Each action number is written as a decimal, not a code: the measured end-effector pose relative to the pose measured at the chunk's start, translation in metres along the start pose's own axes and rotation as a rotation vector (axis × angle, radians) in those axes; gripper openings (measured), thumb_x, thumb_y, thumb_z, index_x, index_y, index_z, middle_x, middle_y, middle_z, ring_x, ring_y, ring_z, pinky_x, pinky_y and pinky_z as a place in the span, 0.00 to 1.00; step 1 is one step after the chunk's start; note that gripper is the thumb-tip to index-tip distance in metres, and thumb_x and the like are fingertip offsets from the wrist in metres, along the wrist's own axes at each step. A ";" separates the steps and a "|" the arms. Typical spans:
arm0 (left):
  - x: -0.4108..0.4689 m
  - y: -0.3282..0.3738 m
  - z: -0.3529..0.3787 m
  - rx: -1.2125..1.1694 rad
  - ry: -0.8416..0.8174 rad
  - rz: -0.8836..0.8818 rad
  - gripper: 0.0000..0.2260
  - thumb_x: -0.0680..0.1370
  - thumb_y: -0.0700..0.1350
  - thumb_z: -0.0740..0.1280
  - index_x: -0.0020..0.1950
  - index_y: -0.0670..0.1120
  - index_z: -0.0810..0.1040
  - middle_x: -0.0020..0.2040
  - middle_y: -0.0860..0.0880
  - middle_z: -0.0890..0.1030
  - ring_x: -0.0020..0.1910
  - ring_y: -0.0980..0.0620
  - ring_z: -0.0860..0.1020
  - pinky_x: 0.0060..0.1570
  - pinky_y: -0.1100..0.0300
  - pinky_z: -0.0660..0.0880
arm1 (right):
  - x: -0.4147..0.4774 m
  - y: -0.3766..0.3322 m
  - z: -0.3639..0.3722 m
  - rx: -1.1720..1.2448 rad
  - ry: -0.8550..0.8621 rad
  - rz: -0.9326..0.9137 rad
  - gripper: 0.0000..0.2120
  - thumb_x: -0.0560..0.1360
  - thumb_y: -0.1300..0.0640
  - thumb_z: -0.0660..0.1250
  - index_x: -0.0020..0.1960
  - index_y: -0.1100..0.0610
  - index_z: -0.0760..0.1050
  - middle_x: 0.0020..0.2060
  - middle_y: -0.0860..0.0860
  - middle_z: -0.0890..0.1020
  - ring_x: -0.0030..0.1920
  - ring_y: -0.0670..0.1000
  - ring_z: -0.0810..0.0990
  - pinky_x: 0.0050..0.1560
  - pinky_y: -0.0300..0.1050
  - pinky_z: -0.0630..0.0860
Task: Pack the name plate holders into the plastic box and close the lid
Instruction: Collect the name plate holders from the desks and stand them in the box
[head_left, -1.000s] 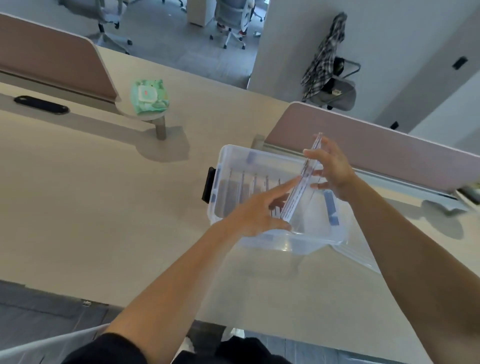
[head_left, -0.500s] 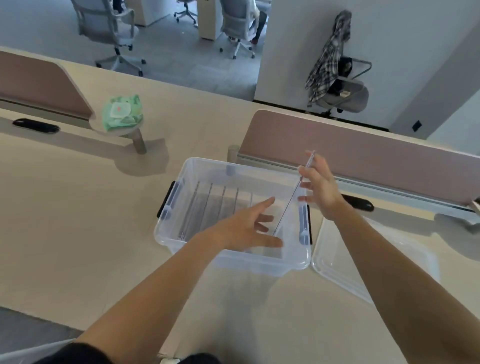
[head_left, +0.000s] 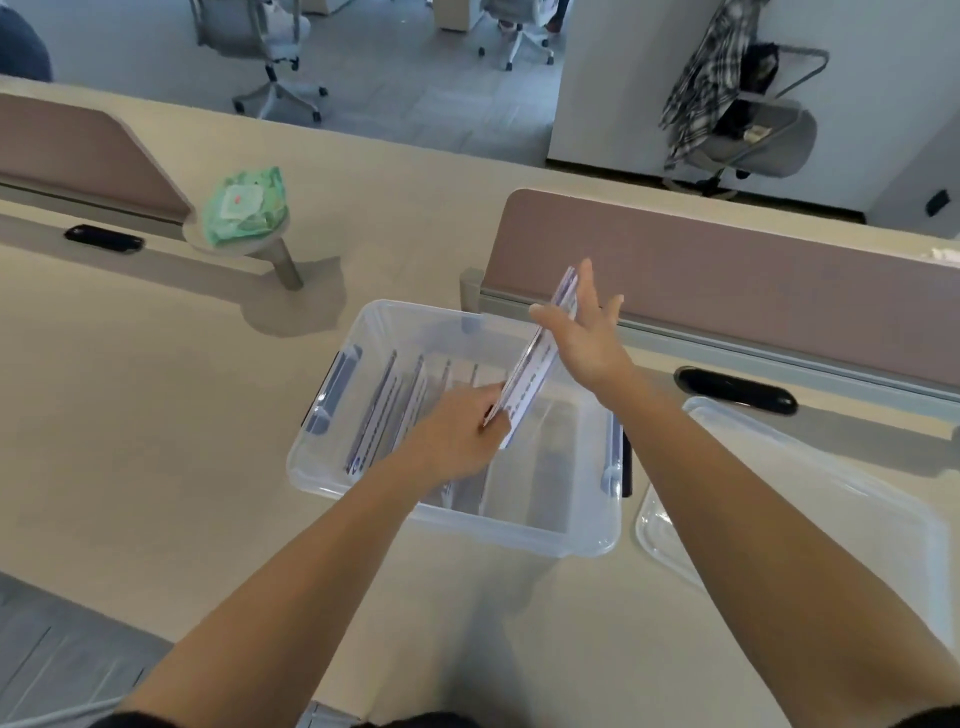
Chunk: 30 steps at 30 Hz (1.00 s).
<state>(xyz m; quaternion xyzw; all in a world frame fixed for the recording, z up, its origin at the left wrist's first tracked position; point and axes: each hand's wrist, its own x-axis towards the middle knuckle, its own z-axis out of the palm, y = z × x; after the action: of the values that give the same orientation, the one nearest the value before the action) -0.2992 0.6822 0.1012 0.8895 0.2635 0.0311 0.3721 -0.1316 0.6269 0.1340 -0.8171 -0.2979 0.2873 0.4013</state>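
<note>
A clear plastic box with blue latches stands open on the beige desk. Several name plate holders stand in a row inside it, toward its left side. One more name plate holder hangs tilted over the box. My left hand pinches its near lower end. My right hand steadies its far upper end, palm flat against it, thumb in front and fingers spread. The clear lid lies flat on the desk right of the box.
A pink divider panel runs just behind the box, with a black cable port below it. A green wipes pack sits on a small round stand at the back left. Office chairs stand beyond the desk.
The view shifted, so the box sits more central. The held holder has tipped from nearly edge-on to leaning left over the box, and my left hand has closed on its near end.
</note>
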 end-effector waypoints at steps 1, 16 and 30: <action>0.003 -0.005 0.003 0.016 -0.013 0.009 0.09 0.83 0.43 0.57 0.57 0.45 0.75 0.35 0.57 0.71 0.31 0.57 0.71 0.32 0.69 0.65 | 0.000 -0.001 0.002 -0.084 -0.006 0.070 0.43 0.78 0.39 0.62 0.80 0.45 0.35 0.79 0.58 0.35 0.79 0.65 0.42 0.76 0.64 0.49; 0.044 -0.050 0.010 -0.103 -0.379 -0.064 0.25 0.78 0.62 0.63 0.74 0.57 0.68 0.73 0.57 0.71 0.71 0.54 0.69 0.71 0.52 0.65 | 0.014 0.034 -0.013 -0.049 -0.080 0.285 0.15 0.74 0.63 0.58 0.59 0.64 0.72 0.32 0.60 0.85 0.29 0.56 0.85 0.30 0.47 0.82; 0.071 -0.109 0.048 0.437 -0.311 0.006 0.27 0.78 0.64 0.61 0.76 0.62 0.61 0.78 0.58 0.61 0.78 0.45 0.46 0.75 0.44 0.47 | 0.035 0.065 0.010 -0.268 -0.308 0.390 0.29 0.72 0.62 0.56 0.73 0.57 0.61 0.35 0.58 0.85 0.31 0.54 0.86 0.40 0.51 0.85</action>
<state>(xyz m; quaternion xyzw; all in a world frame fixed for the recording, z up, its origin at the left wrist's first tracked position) -0.2751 0.7495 -0.0173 0.9436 0.2010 -0.1626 0.2070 -0.0991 0.6241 0.0675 -0.8514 -0.2277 0.4382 0.1769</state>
